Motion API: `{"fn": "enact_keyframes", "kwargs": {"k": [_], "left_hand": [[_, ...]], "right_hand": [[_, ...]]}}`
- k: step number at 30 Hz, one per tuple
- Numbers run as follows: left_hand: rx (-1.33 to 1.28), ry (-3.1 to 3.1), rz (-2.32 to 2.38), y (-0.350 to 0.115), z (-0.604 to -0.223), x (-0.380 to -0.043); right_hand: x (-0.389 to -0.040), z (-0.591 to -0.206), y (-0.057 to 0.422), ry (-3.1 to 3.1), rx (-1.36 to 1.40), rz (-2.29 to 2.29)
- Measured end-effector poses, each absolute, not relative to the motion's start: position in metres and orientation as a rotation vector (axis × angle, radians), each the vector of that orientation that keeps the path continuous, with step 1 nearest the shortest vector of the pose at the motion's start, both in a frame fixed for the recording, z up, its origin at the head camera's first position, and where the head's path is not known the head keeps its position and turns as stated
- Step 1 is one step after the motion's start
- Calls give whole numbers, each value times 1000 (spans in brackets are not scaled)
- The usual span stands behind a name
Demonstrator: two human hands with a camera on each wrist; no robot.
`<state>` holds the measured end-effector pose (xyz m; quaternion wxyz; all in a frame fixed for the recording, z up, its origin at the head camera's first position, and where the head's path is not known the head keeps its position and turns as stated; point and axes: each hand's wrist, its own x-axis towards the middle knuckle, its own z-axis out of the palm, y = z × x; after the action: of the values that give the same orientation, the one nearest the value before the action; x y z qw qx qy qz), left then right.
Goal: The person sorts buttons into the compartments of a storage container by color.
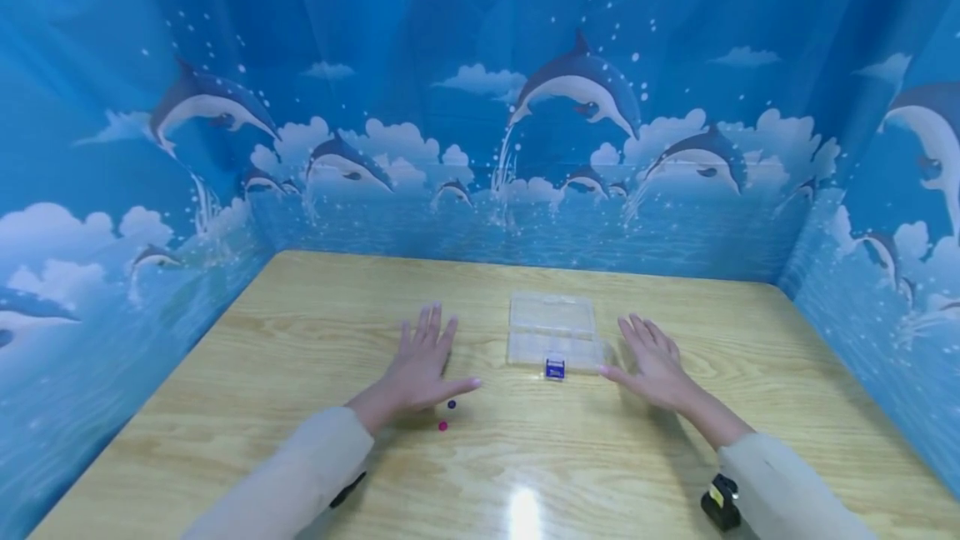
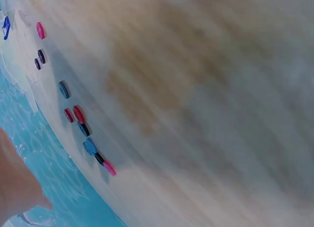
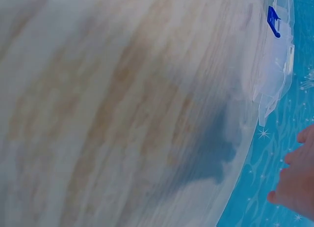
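Observation:
My left hand is held flat above the table with fingers spread and nothing in its grasp. Under and beside it lie several small round button-like discs, among them a pink disc and a dark blue disc. The left wrist view shows more of them, including a red disc and a light blue disc. A clear plastic box lies with its lid open between the hands. Right of the box, my right hand is likewise spread and holds nothing; its thumb tip appears near the box's corner.
A blue label marks the box's front edge. The wood-grain table meets a blue dolphin-print curtain at the back and both sides. A black device sits at the right wrist.

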<state>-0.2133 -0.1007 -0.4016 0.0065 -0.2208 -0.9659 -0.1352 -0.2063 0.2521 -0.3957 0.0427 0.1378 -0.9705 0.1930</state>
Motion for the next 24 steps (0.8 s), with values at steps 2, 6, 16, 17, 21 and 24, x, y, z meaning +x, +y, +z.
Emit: {"fn": "enact_keyframes", "kwargs": {"k": [2,6,16,17,21,24], "left_hand": [[-706,-3037,-446,-97,-401,-216],[-732,-3053,-465,-89,-399,-220],[-759,-3056,-522,-72,-396,-235],[-756,-3057,-530,-70,-395,-235],[-745,-3068,-568,-62,-390,-237],[-738,-3072,-577,-55,-388,-240]], "right_hand": [[-208,-396,251,-2976,426,598],[-211,-394,249,-2983,432,592],[-222,-394,247,-3006,418,610],[-223,-394,246,-3009,417,622],[-228,-394,246,-3021,400,652],[-231,-396,245,-3032,393,651]]}}
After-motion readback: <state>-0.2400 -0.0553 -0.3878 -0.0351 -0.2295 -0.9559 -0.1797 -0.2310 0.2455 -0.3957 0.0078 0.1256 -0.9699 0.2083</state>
